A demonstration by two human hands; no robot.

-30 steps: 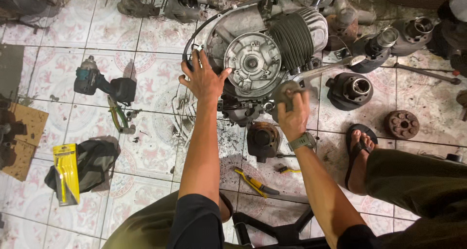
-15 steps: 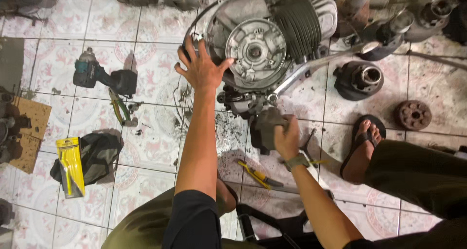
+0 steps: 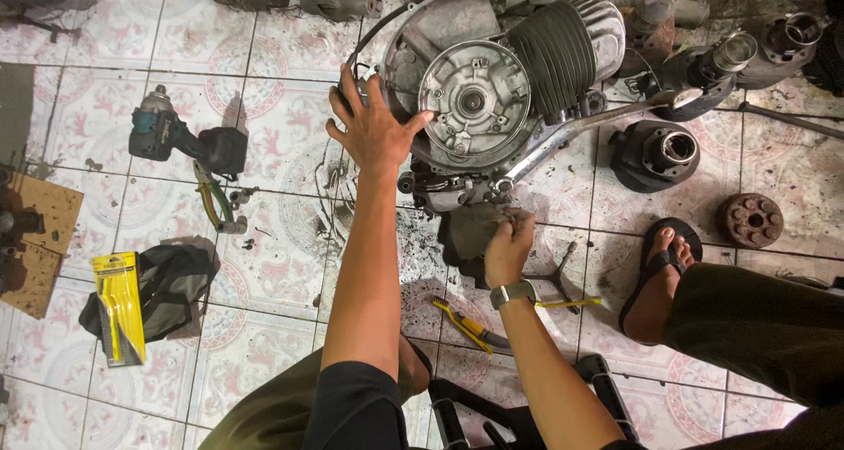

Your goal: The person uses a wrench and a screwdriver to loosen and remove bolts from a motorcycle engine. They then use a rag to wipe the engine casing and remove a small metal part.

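Two bare hands at a stripped engine [image 3: 563, 46] on the tiled floor [image 3: 272, 265]; one view only, from the head camera, looking straight down.

Left hand [image 3: 374, 134]: lay open and flat, fingers spread, pressed against the engine's left edge, just beside the round silver plate [image 3: 475, 103]. Gripped nothing; looked like bracing.

Right hand [image 3: 508, 243], with a wristwatch [image 3: 512, 293]: was clenched around a dark, grimy piece [image 3: 466, 235] directly under the engine, touching or nearly touching its lower casing. Could not tell whether that piece was fixed to the engine or already free.

Judged well along in the strip-down: round plate bared, no cover over it, other engine parts scattered about, namely a dark round housing [image 3: 655, 156] and a toothed hub [image 3: 749, 220] off to the right. Left to do, apparently: the dark piece itself, plus the silver lever [image 3: 580, 129] seemingly attached on the right side.

Engine sat just ahead of both hands, left hand at its side, right hand below it.

Nearby, untouched: cordless impact driver [image 3: 180, 138] well to the left, yellow-handled pliers [image 3: 462, 320] near the right forearm, yellow package [image 3: 119, 305] on a dark bag, sandalled foot [image 3: 659, 274] to the right.
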